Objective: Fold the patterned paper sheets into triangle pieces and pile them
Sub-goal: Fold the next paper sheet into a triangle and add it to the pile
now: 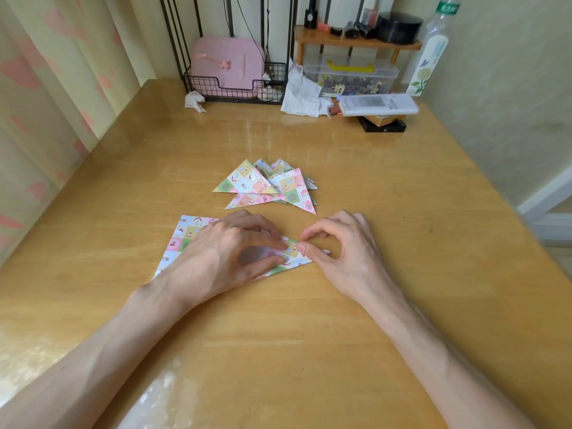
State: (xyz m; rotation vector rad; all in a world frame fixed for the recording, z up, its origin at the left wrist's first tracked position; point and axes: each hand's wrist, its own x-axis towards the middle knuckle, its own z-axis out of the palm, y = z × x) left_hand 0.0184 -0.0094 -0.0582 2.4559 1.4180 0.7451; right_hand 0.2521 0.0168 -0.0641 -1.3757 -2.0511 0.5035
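both grips at the sheet's pointed end

the patterned sheet (185,235) lies flat on the desk (278,335), about midway between its left and right edges and nearer the near edge than the far one. it is printed as a patchwork of small squares in pink, yellow, green and pale blue, each with a little cartoon picture: cherries, a cat face, a red roof. its left part shows straight edges and a square corner. its right part narrows to a point, where a folded layer lies on top and a patch of plain white underside shows.

my left grip (223,255) arches over the middle of the sheet with fingers curled. its thumb and forefinger tips bear down on the folded layer, one on either side of the white patch. my right grip (343,252) comes in from the right, thumb and forefinger pinching the paper's edge just by the point, the other fingers curled. the two forefingers nearly meet.

just beyond the sheet, toward the far edge, sits the pile of folded triangles (266,184) in the same print, loosely overlapped with corners fanned out.

along the far edge stand a wire basket (232,96) holding something pink, crumpled tissues (301,91) and a clear plastic box (349,72).
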